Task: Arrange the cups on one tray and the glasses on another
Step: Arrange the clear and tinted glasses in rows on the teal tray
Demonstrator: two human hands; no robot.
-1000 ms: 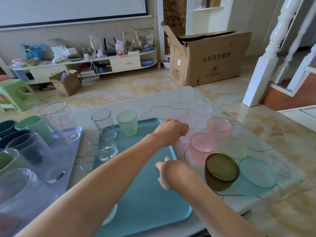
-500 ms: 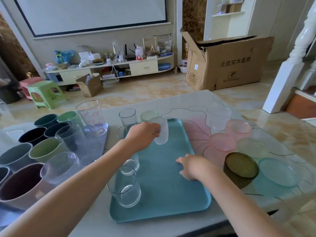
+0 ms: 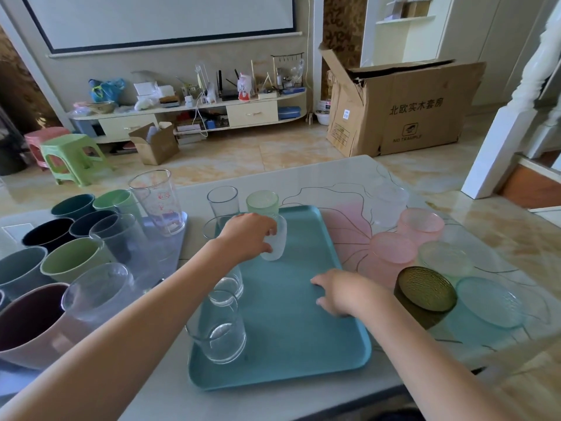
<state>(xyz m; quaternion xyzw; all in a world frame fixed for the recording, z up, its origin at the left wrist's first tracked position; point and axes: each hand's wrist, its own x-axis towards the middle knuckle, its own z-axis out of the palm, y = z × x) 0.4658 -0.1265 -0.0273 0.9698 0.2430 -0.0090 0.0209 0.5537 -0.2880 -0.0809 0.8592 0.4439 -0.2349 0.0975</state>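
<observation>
Left hand (image 3: 247, 235) at the tray's 11 o'clock, fingers curled round a frosted glass (image 3: 276, 243), held upright with its base at or just above the teal tray (image 3: 303, 329); contact with the tray surface not clear. Right hand (image 3: 343, 291) at the tray's 3 o'clock, fingers spread and resting flat on the tray near its right rim, gripping nothing.

On the teal tray, along its left side: clear glass (image 3: 220, 329) at 8 o'clock, another clear glass partly hidden behind the left forearm at 9 o'clock. Just past the tray's far edge at 12 o'clock: tall clear glass (image 3: 223, 202) and green glass (image 3: 262, 203), side by side.

Off at 9 o'clock from the teal tray, a grey tray (image 3: 173, 238) crowded with cups (image 3: 68, 259) in dark, green and mauve, plus several clear tumblers and a printed one (image 3: 158, 205).

At 2 to 4 o'clock on the table (image 3: 349, 174): two pink glasses (image 3: 420, 223), pale ones, a dark olive glass (image 3: 425, 290), an aqua glass (image 3: 488, 302).
</observation>
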